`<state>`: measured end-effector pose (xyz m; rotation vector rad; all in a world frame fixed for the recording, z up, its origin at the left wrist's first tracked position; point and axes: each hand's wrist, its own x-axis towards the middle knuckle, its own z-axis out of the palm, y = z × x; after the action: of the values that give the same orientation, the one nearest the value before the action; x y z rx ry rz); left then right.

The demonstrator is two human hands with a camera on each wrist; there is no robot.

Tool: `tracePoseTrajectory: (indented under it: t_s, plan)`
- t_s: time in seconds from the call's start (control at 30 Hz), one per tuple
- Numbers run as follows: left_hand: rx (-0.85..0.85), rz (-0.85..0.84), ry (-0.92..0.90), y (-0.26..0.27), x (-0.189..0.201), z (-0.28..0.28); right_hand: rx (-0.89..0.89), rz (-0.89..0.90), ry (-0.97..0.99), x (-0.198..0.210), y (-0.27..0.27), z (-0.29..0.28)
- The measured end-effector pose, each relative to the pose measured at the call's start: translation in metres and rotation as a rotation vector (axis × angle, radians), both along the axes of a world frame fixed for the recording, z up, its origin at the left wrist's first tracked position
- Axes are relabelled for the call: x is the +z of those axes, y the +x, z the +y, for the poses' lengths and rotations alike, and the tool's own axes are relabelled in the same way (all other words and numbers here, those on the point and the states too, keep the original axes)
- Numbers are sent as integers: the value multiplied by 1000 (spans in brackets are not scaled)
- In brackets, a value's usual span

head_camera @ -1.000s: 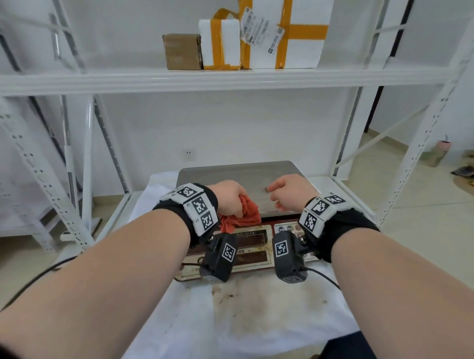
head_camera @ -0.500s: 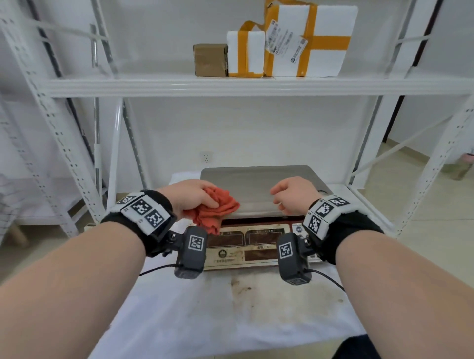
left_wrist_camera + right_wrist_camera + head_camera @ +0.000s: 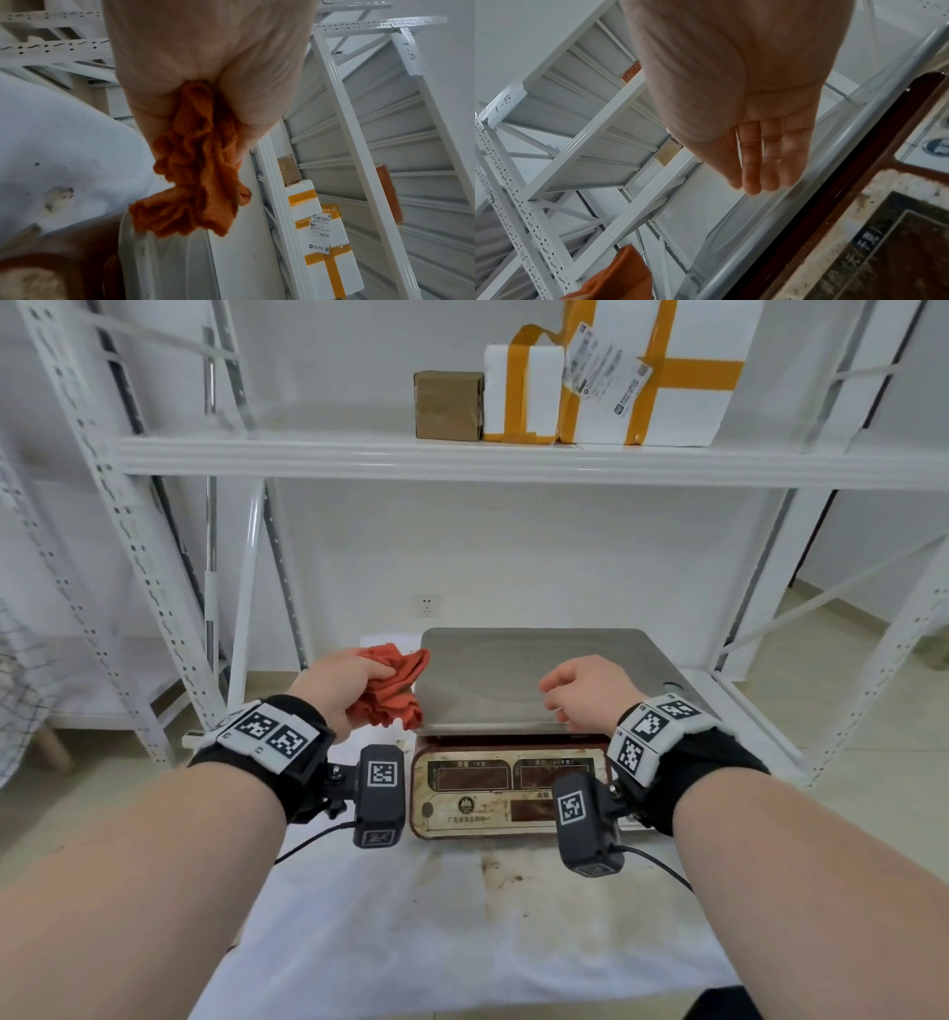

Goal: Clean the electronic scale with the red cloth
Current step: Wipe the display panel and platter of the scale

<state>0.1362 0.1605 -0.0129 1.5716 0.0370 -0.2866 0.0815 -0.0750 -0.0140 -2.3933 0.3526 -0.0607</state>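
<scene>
The electronic scale (image 3: 518, 793) sits on a white-covered low shelf, with a steel weighing pan (image 3: 534, 670) and a grimy front panel. My left hand (image 3: 344, 683) grips the bunched red cloth (image 3: 395, 688) at the pan's left edge; the left wrist view shows the cloth (image 3: 195, 182) hanging from the closed fist over the pan's corner (image 3: 164, 261). My right hand (image 3: 585, 693) hovers over the pan's front right part, holding nothing. In the right wrist view its fingers (image 3: 759, 162) are straight above the pan's rim (image 3: 795, 211).
A stained white sheet (image 3: 462, 916) covers the shelf in front of the scale. White rack uprights (image 3: 128, 521) stand on both sides. The shelf above (image 3: 513, 459) carries a brown box (image 3: 449, 405) and taped white parcels (image 3: 642, 372).
My left hand has carried the cloth from the pan's front middle out to its left edge. The right hand has stayed over the pan. My head has tilted up.
</scene>
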Motion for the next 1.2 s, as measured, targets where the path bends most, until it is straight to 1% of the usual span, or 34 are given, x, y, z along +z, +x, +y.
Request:
tracePoseTrajectory:
  t_s: [0.17,0.23,0.3,0.47,0.53,0.6,0.7,0.77,0.83,0.87,0.97,1.07,1.13,1.2]
  plan:
    - [36,168,-258,-1,-8,-4,36,-23,96,-2,1,11]
    - [15,203,-349,-2,-10,-6,52,-34,215,0,-1,19]
    - [-25,223,-421,-6,-11,-10,71,-5,347,3,-4,27]
    - [-126,231,-517,-14,-13,-21,132,187,672,8,-10,39]
    - [-180,264,-568,-16,-14,-25,152,200,765,9,-11,42]
    - [-201,303,-612,-15,-15,-28,135,168,829,10,-11,44]
    - [-182,389,-700,-17,-17,-29,76,125,848,12,-12,42]
    - [-239,411,-716,-21,-16,-28,60,126,804,12,-13,38]
    - [-330,417,-680,-27,-13,-27,58,133,780,11,-15,35]
    - [-364,423,-687,-28,-13,-27,56,129,790,11,-15,34]
    - [-395,440,-773,-28,-17,-27,40,94,849,9,-16,31]
    - [-404,410,-762,-26,-21,-29,50,47,892,10,-17,30]
    - [-413,402,-743,-28,-19,-33,57,26,873,12,-16,29]
    - [-373,407,-688,-28,-17,-38,46,15,843,15,-15,28]
